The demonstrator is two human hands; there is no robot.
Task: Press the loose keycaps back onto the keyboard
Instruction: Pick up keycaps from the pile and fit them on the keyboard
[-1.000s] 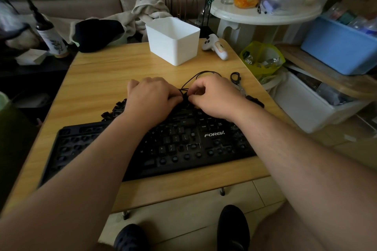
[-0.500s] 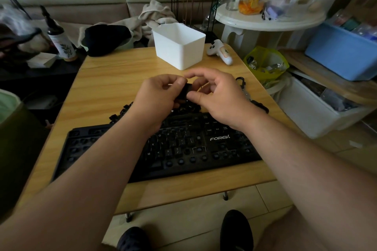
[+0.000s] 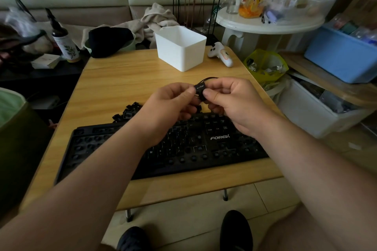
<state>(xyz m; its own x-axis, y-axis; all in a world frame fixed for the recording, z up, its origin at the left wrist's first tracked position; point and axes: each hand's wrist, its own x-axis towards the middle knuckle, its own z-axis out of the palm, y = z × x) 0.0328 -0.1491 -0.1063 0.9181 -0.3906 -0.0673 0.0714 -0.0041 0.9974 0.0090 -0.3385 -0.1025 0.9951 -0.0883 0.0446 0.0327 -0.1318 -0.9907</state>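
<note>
1. A black keycap (image 3: 199,88) is held in the air above the far edge of the keyboard (image 3: 163,149), pinched between the fingertips of the left hand (image 3: 169,104) and the right hand (image 3: 230,102). Both hands are closed on it; neither is free.

2. The keycap appears to be a wide one with a printed legend. It is judged that an uneven press could seat one end only, leaving it tilted on its stem.

3. Many sockets stand bare, most of them toward 9 o'clock on the keyboard. A cap pressed into the wrong socket is a likely fault if the legend is not checked first.

4. A heap of loose keycaps (image 3: 126,113) lies on the table (image 3: 122,79) just beyond the keyboard's far edge, at about 10 o'clock from the hands. It could be scattered by a forearm moving across.

5. A black cable (image 3: 210,78) loops just behind the hands at 12 o'clock. It could be snagged by the fingers as the cap is lowered.

6. The keyboard's near edge lies close to the table's near edge at 6 o'clock. A hard downward press could shift it toward the floor; a dropped cap could follow.
</note>
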